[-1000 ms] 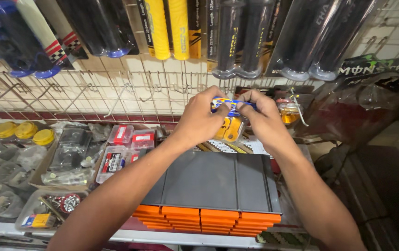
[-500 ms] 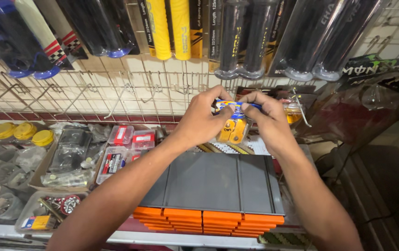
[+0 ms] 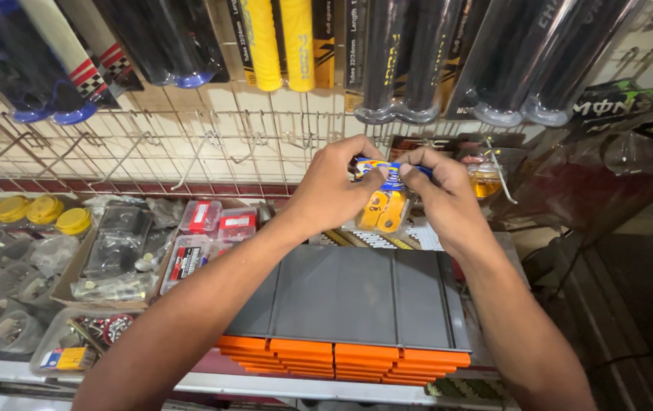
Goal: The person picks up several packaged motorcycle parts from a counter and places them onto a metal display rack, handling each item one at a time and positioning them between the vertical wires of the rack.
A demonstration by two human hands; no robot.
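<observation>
Both my hands pinch the top of a small clear packet (image 3: 384, 207) with a blue printed header card and two orange parts inside. My left hand (image 3: 332, 189) grips the header's left end, my right hand (image 3: 437, 190) its right end. The packet hangs in front of a white wire grid wall (image 3: 189, 144) with bare metal hooks, above a dark grey drawer cabinet (image 3: 357, 293) with orange drawer fronts (image 3: 345, 358).
Packaged handlebar grips in black (image 3: 395, 61), yellow (image 3: 281, 42) and blue hang along the top. Left on the shelf are trays of small parts, red-labelled clear boxes (image 3: 201, 217) and yellow caps (image 3: 41, 211). A bagged amber part (image 3: 485, 181) hangs right of my hands.
My hands and the packet have shifted slightly right and down; the grip on the header is unchanged. The view tilted a little.
</observation>
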